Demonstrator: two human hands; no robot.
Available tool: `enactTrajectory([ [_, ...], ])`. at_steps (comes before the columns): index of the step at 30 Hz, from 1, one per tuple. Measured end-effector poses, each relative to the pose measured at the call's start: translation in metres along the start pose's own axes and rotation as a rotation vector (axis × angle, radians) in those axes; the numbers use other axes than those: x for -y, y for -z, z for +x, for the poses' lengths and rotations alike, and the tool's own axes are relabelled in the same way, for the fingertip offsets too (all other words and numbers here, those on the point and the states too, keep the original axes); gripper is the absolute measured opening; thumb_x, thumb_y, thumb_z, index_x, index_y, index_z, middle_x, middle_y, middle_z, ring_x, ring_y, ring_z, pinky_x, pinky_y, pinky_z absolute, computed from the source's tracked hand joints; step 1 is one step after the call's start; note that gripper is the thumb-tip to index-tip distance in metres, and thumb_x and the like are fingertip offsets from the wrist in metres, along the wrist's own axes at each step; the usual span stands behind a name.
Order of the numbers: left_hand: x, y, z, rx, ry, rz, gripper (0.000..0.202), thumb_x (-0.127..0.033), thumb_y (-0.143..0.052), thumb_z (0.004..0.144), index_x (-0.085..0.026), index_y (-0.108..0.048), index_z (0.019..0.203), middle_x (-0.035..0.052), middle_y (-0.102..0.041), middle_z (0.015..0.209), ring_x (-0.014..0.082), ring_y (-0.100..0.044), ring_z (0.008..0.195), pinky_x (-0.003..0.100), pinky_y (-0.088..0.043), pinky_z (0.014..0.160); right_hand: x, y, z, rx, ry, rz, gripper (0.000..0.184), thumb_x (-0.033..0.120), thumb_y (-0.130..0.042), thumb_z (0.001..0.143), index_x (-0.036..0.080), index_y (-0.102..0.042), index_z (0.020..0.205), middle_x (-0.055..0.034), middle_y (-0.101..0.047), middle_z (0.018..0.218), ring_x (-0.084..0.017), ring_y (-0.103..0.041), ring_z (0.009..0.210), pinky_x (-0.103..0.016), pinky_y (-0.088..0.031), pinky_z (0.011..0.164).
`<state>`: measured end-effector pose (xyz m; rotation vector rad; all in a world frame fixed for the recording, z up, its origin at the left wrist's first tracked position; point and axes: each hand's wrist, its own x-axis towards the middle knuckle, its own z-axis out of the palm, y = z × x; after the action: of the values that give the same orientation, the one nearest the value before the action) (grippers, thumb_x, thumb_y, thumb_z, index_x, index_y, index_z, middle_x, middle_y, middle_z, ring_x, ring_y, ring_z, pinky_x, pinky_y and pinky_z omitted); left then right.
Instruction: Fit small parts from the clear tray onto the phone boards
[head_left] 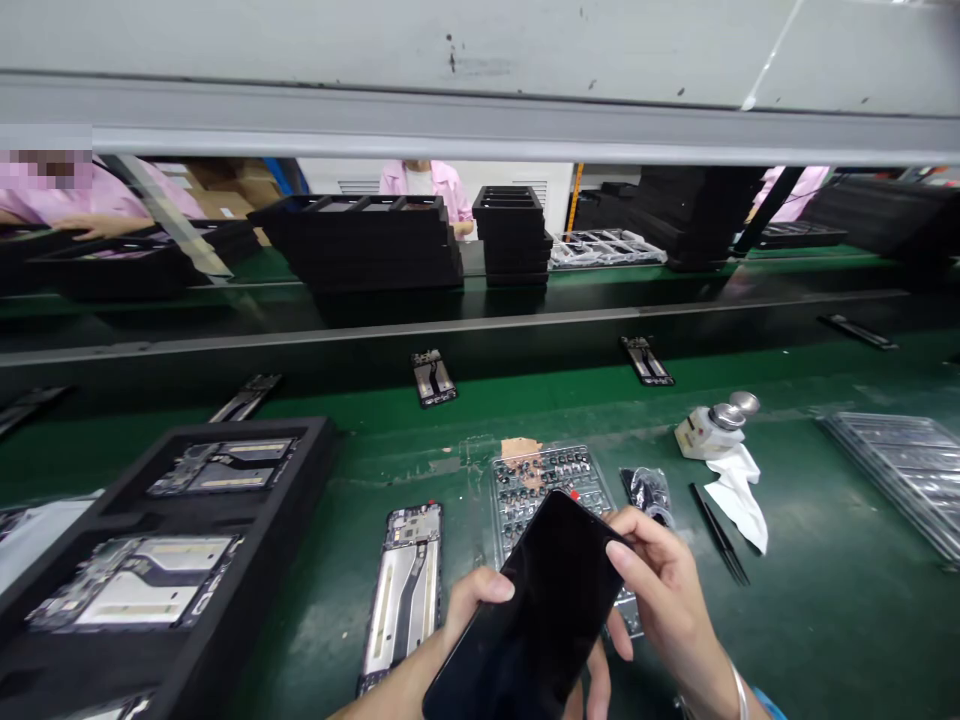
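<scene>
A phone (536,610) with a black screen is held tilted between both hands, screen side facing me. My left hand (480,600) grips its left edge, thumb on the front and fingers partly hidden behind. At its upper right corner, my right hand (660,570) pinches the edge between thumb and fingers. Beneath the phone lies a clear plastic tray (592,470) of small dark parts, partly covered by the phone and hands. Left of my left hand, an opened phone body (405,580) rests on the green bench, its inner side up.
A black foam tray (300,520) with opened phones stands at left. Black tweezers (720,535), a white cloth (739,490) and a dispenser bottle (709,430) lie at right, near clear trays (900,480). Phone bodies (433,378) lie along the back strip; co-workers in pink sit beyond stacked trays (367,245).
</scene>
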<state>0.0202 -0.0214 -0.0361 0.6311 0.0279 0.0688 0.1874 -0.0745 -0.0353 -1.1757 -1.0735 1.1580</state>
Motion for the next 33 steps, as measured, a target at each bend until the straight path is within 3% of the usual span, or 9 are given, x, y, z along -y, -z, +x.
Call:
enactTrajectory([
  [5, 0.006, 0.011, 0.002, -0.14, 0.0, 0.0, 0.096, -0.086, -0.023, 0.055, -0.004, -0.059, 0.092, 0.0129, -0.058, 0.069, 0.0158, -0.051, 0.045, 0.025, -0.033, 0.04, 0.0, 0.007, 0.012, -0.09, -0.061, 0.046, 0.017, 0.035, -0.056, 0.083, 0.018, -0.055, 0.082, 0.0064, -0.038, 0.052, -0.006, -0.032, 0.042, -0.019, -0.02, 0.04],
  [7, 0.007, 0.021, 0.001, -0.314, -0.037, 0.023, 0.081, -0.077, -0.032, 0.068, -0.004, -0.06, 0.087, 0.0095, -0.056, 0.065, 0.0118, -0.048, 0.043, 0.022, -0.028, 0.039, 0.002, 0.015, 0.021, -0.148, -0.023, -0.021, 0.021, 0.036, -0.057, 0.082, 0.017, -0.058, 0.092, 0.0057, -0.041, 0.054, -0.006, -0.031, 0.044, -0.02, -0.021, 0.042],
  [9, 0.001, 0.032, -0.001, -0.549, -0.136, 0.113, 0.047, -0.049, -0.056, 0.073, -0.006, -0.061, 0.092, 0.0038, -0.053, 0.062, 0.0066, -0.041, 0.04, 0.019, -0.024, 0.039, 0.002, 0.024, 0.028, -0.147, -0.023, -0.165, 0.031, 0.036, -0.053, 0.084, 0.017, -0.055, 0.108, 0.0034, -0.049, 0.058, -0.008, -0.037, 0.047, -0.02, -0.026, 0.044],
  [12, -0.024, 0.053, 0.0, -0.791, -0.32, 0.249, 0.037, -0.018, -0.063, 0.071, -0.01, -0.059, 0.106, 0.0036, -0.059, 0.069, 0.0073, -0.048, 0.048, 0.019, -0.035, 0.046, -0.005, 0.034, 0.027, -0.08, -0.045, -0.52, 0.032, 0.035, -0.049, 0.085, 0.019, -0.054, 0.112, -0.0006, -0.06, 0.07, -0.012, -0.048, 0.055, -0.023, -0.034, 0.05],
  [16, -0.075, 0.09, 0.018, -0.979, -0.498, 0.327, 0.044, -0.008, -0.056, 0.076, -0.011, -0.051, 0.119, 0.0076, -0.064, 0.094, 0.0138, -0.059, 0.078, 0.024, -0.044, 0.073, -0.025, 0.036, 0.011, 0.104, -0.046, -1.068, 0.013, 0.024, -0.05, 0.083, 0.022, -0.062, 0.081, 0.0, -0.063, 0.068, -0.015, -0.056, 0.061, -0.024, -0.038, 0.057],
  [20, -0.121, 0.129, 0.055, -1.114, -0.519, 0.423, 0.035, -0.017, -0.055, 0.083, -0.012, -0.049, 0.117, 0.009, -0.058, 0.107, 0.0178, -0.058, 0.088, 0.035, -0.047, 0.078, -0.038, 0.027, 0.002, 0.119, -0.006, -1.372, 0.015, 0.014, -0.049, 0.081, 0.021, -0.061, 0.076, -0.0006, -0.064, 0.071, -0.015, -0.059, 0.065, -0.023, -0.038, 0.058],
  [23, -0.142, 0.144, 0.076, -1.135, -0.547, 0.511, 0.031, -0.028, -0.052, 0.087, -0.014, -0.051, 0.114, 0.0089, -0.053, 0.115, 0.021, -0.055, 0.098, 0.042, -0.047, 0.083, -0.04, 0.021, 0.001, 0.111, 0.015, -1.45, 0.013, 0.011, -0.052, 0.079, 0.019, -0.062, 0.075, -0.0035, -0.066, 0.076, -0.017, -0.06, 0.07, -0.024, -0.037, 0.059],
  [27, -0.138, 0.138, 0.075, -1.127, -0.61, 0.673, 0.03, -0.026, -0.054, 0.086, -0.014, -0.052, 0.113, 0.0093, -0.052, 0.12, 0.0226, -0.052, 0.106, 0.044, -0.042, 0.09, -0.041, 0.017, 0.002, 0.156, 0.049, -1.53, 0.016, 0.008, -0.051, 0.079, 0.018, -0.062, 0.074, -0.0058, -0.066, 0.076, -0.019, -0.061, 0.072, -0.025, -0.036, 0.059],
  [33, -0.067, 0.081, 0.028, -0.954, -0.535, 0.984, 0.017, -0.021, -0.054, 0.081, -0.016, -0.063, 0.095, 0.0072, -0.064, 0.096, 0.0202, -0.058, 0.09, 0.031, -0.041, 0.081, -0.041, 0.014, 0.006, 0.214, 0.04, -1.506, 0.018, 0.006, -0.047, 0.078, 0.016, -0.061, 0.074, -0.0087, -0.066, 0.077, -0.022, -0.06, 0.074, -0.027, -0.035, 0.06],
])
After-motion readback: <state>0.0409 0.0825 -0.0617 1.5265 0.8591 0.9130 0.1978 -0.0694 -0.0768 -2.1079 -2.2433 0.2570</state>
